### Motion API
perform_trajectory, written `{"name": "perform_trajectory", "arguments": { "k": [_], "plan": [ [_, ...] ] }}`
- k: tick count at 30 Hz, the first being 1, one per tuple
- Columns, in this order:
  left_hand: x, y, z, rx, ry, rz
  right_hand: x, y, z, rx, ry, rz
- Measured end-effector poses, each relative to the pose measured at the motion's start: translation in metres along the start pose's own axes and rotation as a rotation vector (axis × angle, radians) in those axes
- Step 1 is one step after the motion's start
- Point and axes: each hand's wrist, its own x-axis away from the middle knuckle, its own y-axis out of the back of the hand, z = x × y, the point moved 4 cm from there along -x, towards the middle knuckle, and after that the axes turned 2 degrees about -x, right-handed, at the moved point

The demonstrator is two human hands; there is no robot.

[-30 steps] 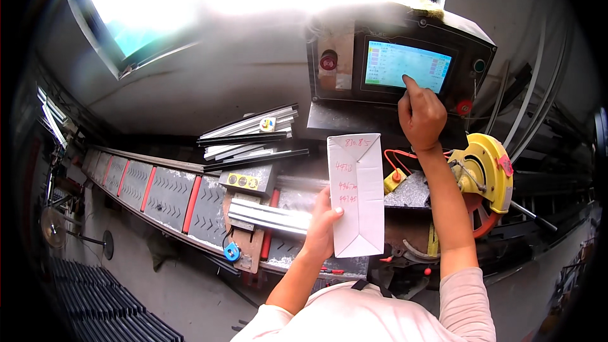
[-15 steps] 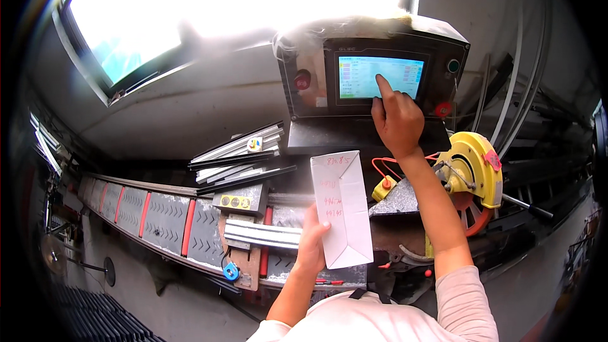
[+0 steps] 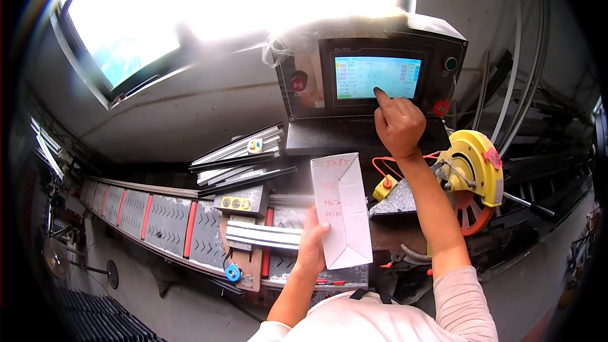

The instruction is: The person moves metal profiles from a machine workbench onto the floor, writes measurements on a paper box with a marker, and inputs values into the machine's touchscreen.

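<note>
My left hand (image 3: 313,248) holds a white folded paper (image 3: 342,209) with red handwriting upright in front of me. My right hand (image 3: 398,123) is raised with its index finger pressed on the touchscreen (image 3: 375,77) of a grey control box (image 3: 373,44). The screen glows green and blue. A red round button (image 3: 299,80) sits left of the screen and a green one (image 3: 451,63) to its right.
A yellow-guarded circular saw (image 3: 475,180) stands right of my forearm. Aluminium profiles (image 3: 244,155) lie stacked left of the control box. A long conveyor bed with red strips (image 3: 158,218) runs left. A bright window (image 3: 190,6) is above.
The view has shifted, so the control box and my hands sit lower and more to the left in the picture. My right finger stays on the screen. My left hand keeps holding the paper.
</note>
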Motion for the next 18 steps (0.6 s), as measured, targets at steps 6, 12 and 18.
{"name": "perform_trajectory", "arguments": {
  "k": [6, 12, 18],
  "plan": [
    [-0.0004, 0.0028, 0.0005, -0.007, 0.003, 0.002, -0.0020, -0.0009, 0.0034, -0.026, 0.023, 0.026],
    [-0.0007, 0.0053, 0.0041, -0.018, 0.023, -0.010, -0.0043, -0.0041, 0.0032, -0.050, 0.021, 0.066],
    [0.0000, 0.0097, 0.0039, -0.016, 0.006, -0.016, -0.0037, 0.0029, 0.0071, -0.102, 0.068, 0.003]
  ]
}}
